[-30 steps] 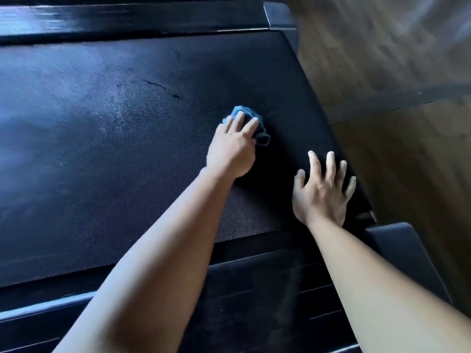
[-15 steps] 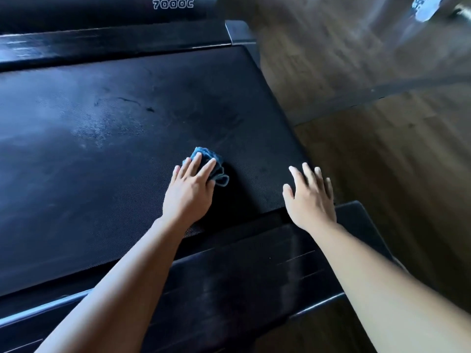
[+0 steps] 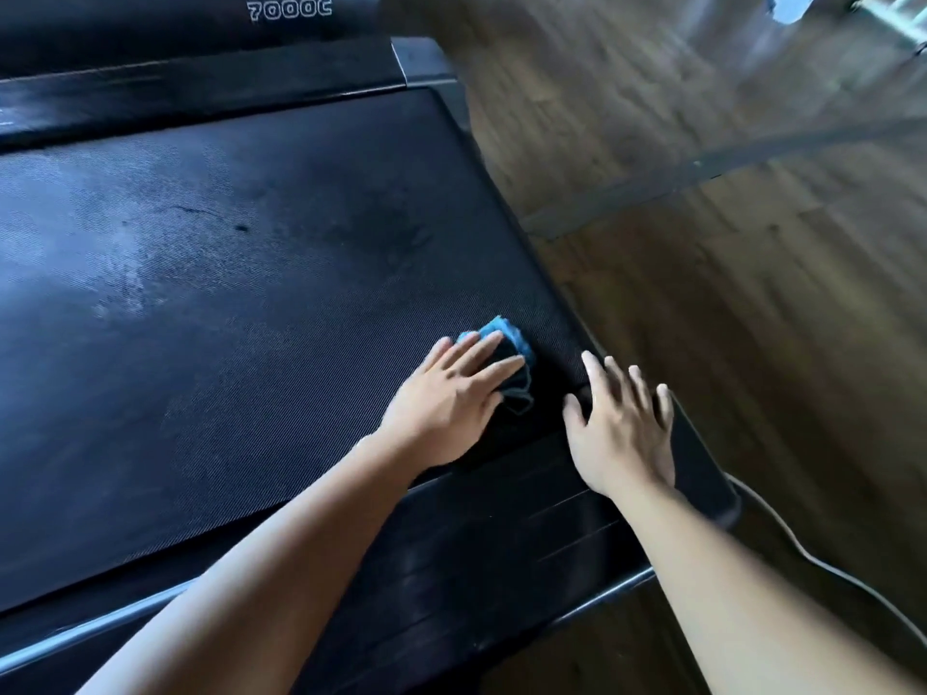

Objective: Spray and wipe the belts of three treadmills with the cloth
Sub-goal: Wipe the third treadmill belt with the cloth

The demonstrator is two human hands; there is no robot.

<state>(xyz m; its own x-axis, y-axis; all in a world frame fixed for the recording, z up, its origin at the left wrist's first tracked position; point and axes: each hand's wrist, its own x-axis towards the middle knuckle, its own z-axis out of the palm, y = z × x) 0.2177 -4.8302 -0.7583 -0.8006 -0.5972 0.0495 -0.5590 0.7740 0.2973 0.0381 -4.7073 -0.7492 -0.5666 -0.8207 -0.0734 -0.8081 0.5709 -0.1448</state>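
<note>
The left hand (image 3: 451, 396) lies flat on a bunched blue cloth (image 3: 512, 337), its fingers straight and slightly spread, pressing down on the cloth rather than curling around it. The cloth sits on the black belt (image 3: 210, 303) of the treadmill, near the belt's right edge and close to the near side rail (image 3: 481, 549); only its blue far end and a dark fold by the thumb side show past the fingers. The right hand (image 3: 622, 433) is just beside it, palm down with the fingers spread wide and holding nothing, over the corner where the belt meets the rail; whether it rests there or hangs just above cannot be told. Paler, streaky patches mark the belt toward its left and far parts. White lettering reading 7000C (image 3: 290, 11) stands on the dark cover beyond the far rail. To the right lies a wooden floor (image 3: 727, 303), with a cable (image 3: 822, 569) curving across it near the treadmill's corner.
</note>
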